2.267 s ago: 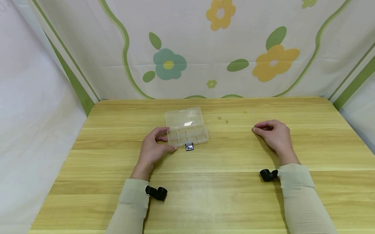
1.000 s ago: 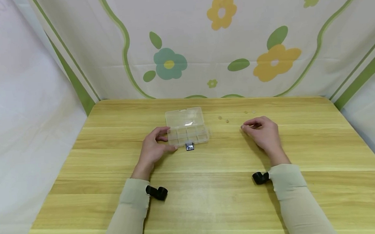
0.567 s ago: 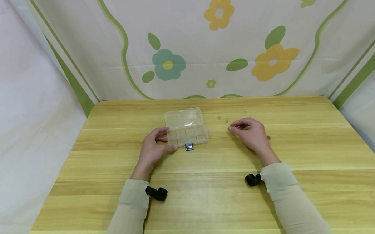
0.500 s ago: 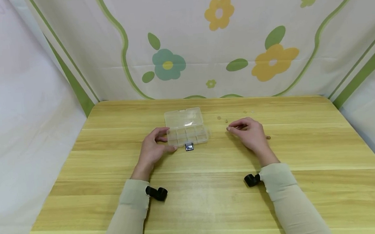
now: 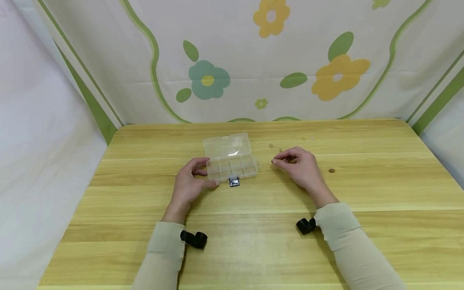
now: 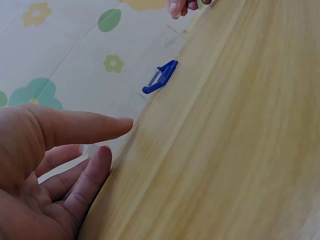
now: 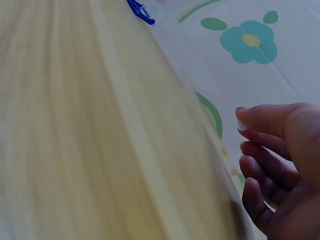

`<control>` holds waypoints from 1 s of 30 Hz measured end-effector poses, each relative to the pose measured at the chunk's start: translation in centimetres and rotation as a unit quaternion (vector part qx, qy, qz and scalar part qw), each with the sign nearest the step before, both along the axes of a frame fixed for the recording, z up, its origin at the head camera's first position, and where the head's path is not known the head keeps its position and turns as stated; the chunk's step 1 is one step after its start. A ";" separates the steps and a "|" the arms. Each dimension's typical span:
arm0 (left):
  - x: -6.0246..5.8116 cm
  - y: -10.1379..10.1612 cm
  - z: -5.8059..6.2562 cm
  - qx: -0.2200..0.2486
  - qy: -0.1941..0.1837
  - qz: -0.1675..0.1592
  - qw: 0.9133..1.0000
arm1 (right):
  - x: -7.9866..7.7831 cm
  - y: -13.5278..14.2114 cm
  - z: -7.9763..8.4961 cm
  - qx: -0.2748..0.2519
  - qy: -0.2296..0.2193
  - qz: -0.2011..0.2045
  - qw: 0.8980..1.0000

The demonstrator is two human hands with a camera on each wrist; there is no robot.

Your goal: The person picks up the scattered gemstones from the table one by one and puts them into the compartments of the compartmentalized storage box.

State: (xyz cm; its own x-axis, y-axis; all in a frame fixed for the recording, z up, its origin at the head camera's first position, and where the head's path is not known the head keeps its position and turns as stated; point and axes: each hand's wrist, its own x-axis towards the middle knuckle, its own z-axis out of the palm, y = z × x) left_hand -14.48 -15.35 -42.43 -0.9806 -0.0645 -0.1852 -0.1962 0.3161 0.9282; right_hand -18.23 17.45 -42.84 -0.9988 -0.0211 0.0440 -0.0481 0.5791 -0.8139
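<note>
A clear plastic compartment box [image 5: 232, 168] stands on the table with its lid [image 5: 227, 146] folded back and a dark blue latch [image 5: 234, 181] at its front. My left hand [image 5: 189, 181] holds its left end, thumb at the front corner and fingers toward the back. Right of the box, my right hand [image 5: 298, 166] is above the table, thumb and index finger pinched together. In the right wrist view a tiny whitish piece [image 7: 242, 125] shows between those fingertips; its kind is unclear. The blue latch [image 6: 162, 78] also appears in the left wrist view.
Tiny yellowish pieces [image 5: 271, 145] lie on the wooden table [image 5: 254, 250] behind my right hand, with a pale one [image 5: 312, 138] farther back. A small brown piece [image 5: 331, 170] lies to that hand's right. A flowered cloth [image 5: 243, 73] hangs behind the table.
My right hand has moved left toward the box, its fingers still pinched. The brown piece, hidden by that hand before, is now visible. My left hand and the box stay put.
</note>
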 end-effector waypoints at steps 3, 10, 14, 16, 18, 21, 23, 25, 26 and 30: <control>0.0 0.0 0.0 -0.001 0.000 -0.001 1.000 | 0.0 -0.7 0.0 -0.002 0.004 0.008 1.000; 0.0 0.0 0.0 0.000 0.002 -0.001 1.000 | 0.1 -2.2 0.1 -0.021 0.006 0.022 1.000; 0.0 0.1 0.0 -0.001 0.004 -0.001 1.000 | 0.2 -2.9 0.1 -0.028 0.010 0.027 0.999; 0.0 0.1 0.0 -0.001 0.004 -0.001 1.000 | 0.2 -3.1 0.2 -0.030 0.013 0.030 0.999; 0.0 0.1 0.0 -0.001 0.003 -0.001 1.000 | 0.3 -3.4 0.2 -0.031 0.013 0.033 0.999; 0.0 0.0 0.1 0.000 0.002 -0.001 1.000 | 0.3 -3.7 0.2 -0.035 0.010 0.037 0.999; 0.0 0.0 0.1 0.001 0.002 -0.001 1.000 | 0.3 -3.9 0.2 -0.038 0.010 0.040 0.998; 0.0 0.0 0.1 0.002 0.001 -0.002 1.000 | 0.4 -4.1 0.2 -0.042 0.011 0.044 0.998; 0.0 0.0 0.1 0.002 0.001 -0.003 1.000 | 0.4 -4.2 0.2 -0.042 0.014 0.046 0.998; 0.1 -0.1 0.1 0.005 -0.001 -0.003 1.000 | 0.4 -4.6 0.3 -0.042 0.019 0.052 0.998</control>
